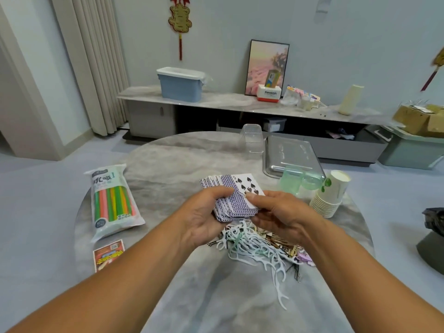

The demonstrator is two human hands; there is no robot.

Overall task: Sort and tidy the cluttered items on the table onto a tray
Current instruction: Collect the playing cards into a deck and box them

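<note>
Both hands, left (pixel 204 212) and right (pixel 278 212), grip a loose fan of cards (pixel 230 198) above the worktop (pixel 187 155). Tray (pixel 288 152) lies well apart. Risk: unsquared cards slipping into the floss picks (pixel 254 246) below.

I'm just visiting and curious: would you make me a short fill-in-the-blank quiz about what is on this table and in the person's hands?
1. Both hands, the left hand and the right hand, hold a fan of playing ____.
2. The one face-up card shows the suit of ____.
3. The bag of coloured straws lies on the person's ____ side of the table.
4. The metal tray holds ____ cards so far.

Missing words: cards; spades; left; no
</note>
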